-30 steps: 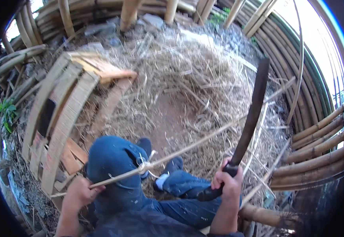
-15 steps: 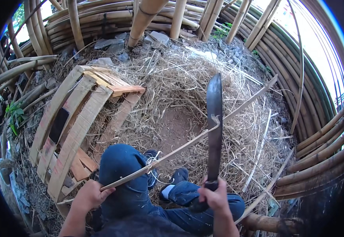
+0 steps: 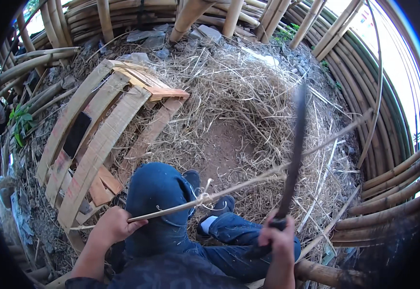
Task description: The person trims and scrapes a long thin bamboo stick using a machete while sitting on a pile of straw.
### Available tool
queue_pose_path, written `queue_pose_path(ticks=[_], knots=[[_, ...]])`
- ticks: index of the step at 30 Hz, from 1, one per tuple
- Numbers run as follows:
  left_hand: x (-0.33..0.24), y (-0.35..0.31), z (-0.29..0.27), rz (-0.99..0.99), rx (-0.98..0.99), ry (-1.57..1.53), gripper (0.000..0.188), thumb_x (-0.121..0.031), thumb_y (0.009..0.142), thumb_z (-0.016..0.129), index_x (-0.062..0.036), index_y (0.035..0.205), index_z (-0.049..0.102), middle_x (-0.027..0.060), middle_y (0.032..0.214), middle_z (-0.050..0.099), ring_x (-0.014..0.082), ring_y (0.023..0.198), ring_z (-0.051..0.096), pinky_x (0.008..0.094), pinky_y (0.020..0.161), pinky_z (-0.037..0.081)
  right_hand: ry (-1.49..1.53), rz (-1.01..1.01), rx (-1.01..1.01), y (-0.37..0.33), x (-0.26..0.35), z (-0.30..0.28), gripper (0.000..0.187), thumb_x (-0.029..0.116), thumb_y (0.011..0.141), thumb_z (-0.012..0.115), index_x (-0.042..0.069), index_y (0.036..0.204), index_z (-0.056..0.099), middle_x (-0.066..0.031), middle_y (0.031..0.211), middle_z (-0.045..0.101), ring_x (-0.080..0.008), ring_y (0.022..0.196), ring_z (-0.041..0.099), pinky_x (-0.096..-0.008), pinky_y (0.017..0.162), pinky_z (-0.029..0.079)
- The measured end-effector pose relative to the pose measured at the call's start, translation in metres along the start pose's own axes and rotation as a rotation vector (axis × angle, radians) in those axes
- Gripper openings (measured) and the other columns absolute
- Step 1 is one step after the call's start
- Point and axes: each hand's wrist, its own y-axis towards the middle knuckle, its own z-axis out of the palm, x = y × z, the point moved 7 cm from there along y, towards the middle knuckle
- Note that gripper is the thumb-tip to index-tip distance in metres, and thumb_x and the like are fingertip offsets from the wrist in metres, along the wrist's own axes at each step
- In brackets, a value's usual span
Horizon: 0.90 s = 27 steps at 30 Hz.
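Observation:
A long thin bamboo strip slants across my raised knee, up and away to the right. Near its close end my left hand is closed round it, beside the knee. Curled shavings hang from the strip just past the knee. My right hand grips the dark handle of a machete, over my other leg. Its long blade points upward and leans a little right, blurred by motion. The blade crosses in front of the strip; whether the two touch I cannot tell.
A wooden slatted crate lies at the left, with a black phone on its slats. Shavings cover the ground around a bare dirt patch. Bamboo poles are stacked along the back and right. A leafy plant grows far left.
My right hand has moved right with the machete, and its blade has tilted right. The strip's far end has shifted right and down; my left hand still holds it.

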Motion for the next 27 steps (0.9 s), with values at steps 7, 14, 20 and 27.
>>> queue_pose_path(ticks=[7, 14, 20, 27], knots=[[0.001, 0.002, 0.001, -0.01, 0.015, -0.037, 0.068, -0.063, 0.078, 0.059, 0.0022, 0.059, 0.062, 0.0236, 0.054, 0.053, 0.0423, 0.059, 0.057, 0.0459, 0.055, 0.046, -0.321, 0.042, -0.02, 0.003, -0.02, 0.021, 0.027, -0.012, 0.068, 0.056, 0.002, 0.09, 0.047, -0.0058, 0.058, 0.051, -0.0148, 0.043, 0.051, -0.0268, 0.042, 0.044], [0.008, -0.004, 0.004, 0.006, -0.055, -0.114, 0.064, -0.059, 0.079, 0.061, 0.0019, 0.059, 0.063, 0.0223, 0.052, 0.052, 0.0413, 0.057, 0.057, 0.0451, 0.054, 0.046, 0.156, 0.153, 0.203, -0.016, -0.004, 0.04, 0.026, -0.011, 0.067, 0.059, 0.001, 0.087, 0.049, -0.0058, 0.057, 0.052, -0.0119, 0.042, 0.048, -0.0255, 0.04, 0.04], [-0.002, 0.001, -0.002, 0.031, -0.023, -0.049, 0.063, -0.059, 0.081, 0.059, 0.0011, 0.062, 0.064, 0.0224, 0.053, 0.051, 0.0411, 0.055, 0.054, 0.0446, 0.053, 0.043, -0.262, 0.071, 0.043, -0.01, -0.021, 0.042, 0.025, -0.007, 0.069, 0.058, 0.003, 0.09, 0.048, -0.0032, 0.057, 0.05, -0.0116, 0.043, 0.048, -0.0257, 0.041, 0.041], [0.012, -0.001, 0.006, 0.06, -0.059, -0.103, 0.061, -0.057, 0.082, 0.059, 0.001, 0.065, 0.065, 0.0233, 0.052, 0.05, 0.0421, 0.055, 0.053, 0.0446, 0.052, 0.042, -0.338, 0.098, 0.156, -0.018, -0.017, 0.063, 0.02, -0.002, 0.071, 0.066, 0.001, 0.087, 0.053, -0.0023, 0.064, 0.055, -0.007, 0.049, 0.052, -0.0226, 0.045, 0.042]])
